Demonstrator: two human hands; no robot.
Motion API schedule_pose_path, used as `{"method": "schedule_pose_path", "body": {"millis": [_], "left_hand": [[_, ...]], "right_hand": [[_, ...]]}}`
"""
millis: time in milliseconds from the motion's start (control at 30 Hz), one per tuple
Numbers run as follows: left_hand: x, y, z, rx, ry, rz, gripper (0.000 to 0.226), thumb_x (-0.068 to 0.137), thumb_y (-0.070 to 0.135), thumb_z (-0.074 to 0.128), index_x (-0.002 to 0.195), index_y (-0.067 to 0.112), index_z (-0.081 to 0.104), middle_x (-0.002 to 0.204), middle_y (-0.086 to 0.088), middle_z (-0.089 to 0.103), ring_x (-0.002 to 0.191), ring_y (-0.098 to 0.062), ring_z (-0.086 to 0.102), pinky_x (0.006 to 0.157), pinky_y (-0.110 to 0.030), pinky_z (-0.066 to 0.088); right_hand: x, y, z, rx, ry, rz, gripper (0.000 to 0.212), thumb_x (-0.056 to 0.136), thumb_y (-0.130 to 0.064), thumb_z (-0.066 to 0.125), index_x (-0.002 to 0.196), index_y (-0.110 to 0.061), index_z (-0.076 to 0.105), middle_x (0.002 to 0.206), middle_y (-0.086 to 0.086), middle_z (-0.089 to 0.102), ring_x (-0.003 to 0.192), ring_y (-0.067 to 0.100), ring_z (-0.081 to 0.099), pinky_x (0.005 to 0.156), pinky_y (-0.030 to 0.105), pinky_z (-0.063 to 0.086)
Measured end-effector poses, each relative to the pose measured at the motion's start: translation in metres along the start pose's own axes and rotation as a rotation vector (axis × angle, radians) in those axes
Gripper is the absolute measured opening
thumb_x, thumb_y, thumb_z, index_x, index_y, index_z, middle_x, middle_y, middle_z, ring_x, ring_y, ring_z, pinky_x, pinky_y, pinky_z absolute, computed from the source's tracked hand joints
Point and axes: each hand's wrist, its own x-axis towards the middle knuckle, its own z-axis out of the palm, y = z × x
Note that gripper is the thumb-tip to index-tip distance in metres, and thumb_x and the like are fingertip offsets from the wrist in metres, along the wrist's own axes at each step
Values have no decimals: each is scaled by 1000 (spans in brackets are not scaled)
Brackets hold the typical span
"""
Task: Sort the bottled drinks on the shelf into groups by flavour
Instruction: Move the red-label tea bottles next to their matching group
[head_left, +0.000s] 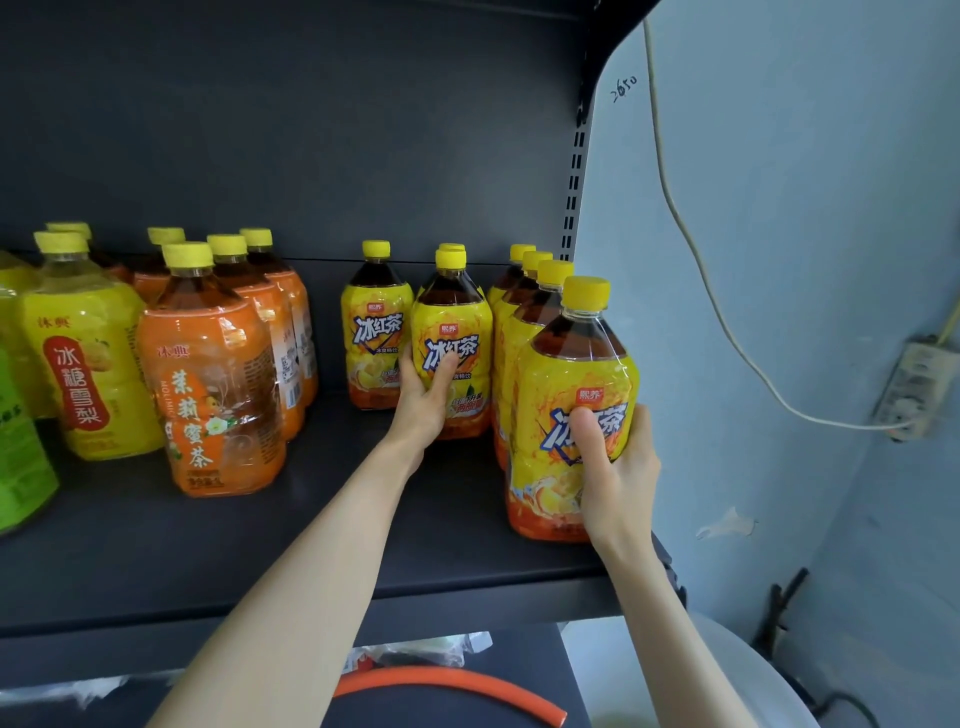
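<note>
On the dark shelf (218, 545) stand bottles with yellow caps. My left hand (423, 395) is wrapped around a yellow iced-tea bottle (457, 317) in the middle group. My right hand (618, 467) grips the front iced-tea bottle (571, 364) of a row at the shelf's right end, with several like it (524, 291) lined up behind. Another iced-tea bottle (376, 322) stands just left of my left hand. Orange jasmine-tea bottles (213, 374) cluster further left, beside a yellow pear-drink bottle (83, 358) and a green bottle (21, 452) at the frame's edge.
The shelf's slotted upright (574, 171) and a pale blue wall (805, 260) close off the right side. A cable (691, 244) runs down the wall to a power strip (919, 384). An orange hose (457, 686) lies below the shelf. Bare shelf surface lies in front of the middle bottles.
</note>
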Motion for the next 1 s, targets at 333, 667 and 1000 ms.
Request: {"method": "schedule_pose_path", "body": {"millis": [333, 667, 1000], "left_hand": [[4, 6, -1, 66, -26, -40, 75, 90, 49, 50, 148, 30, 8, 149, -4, 32, 135, -23, 35, 104, -40, 37], [-66, 34, -12, 147, 87, -12, 33, 95, 42, 45, 119, 19, 52, 122, 4, 55, 118, -13, 49, 91, -25, 37], [-106, 42, -13, -145, -4, 172, 71, 72, 66, 48, 131, 25, 44, 119, 9, 62, 109, -4, 60, 90, -24, 49]], "right_hand": [[2, 0, 1, -12, -5, -12, 49, 68, -55, 64, 103, -23, 52, 87, -15, 67, 76, -6, 67, 60, 10, 50], [-10, -8, 4, 30, -33, 32, 42, 82, -49, 45, 103, -14, 52, 87, -9, 65, 73, -7, 64, 60, 10, 48], [-27, -14, 55, -138, -253, -12, 52, 85, -65, 41, 119, -27, 52, 117, -8, 56, 112, 3, 48, 96, 23, 40]]}}
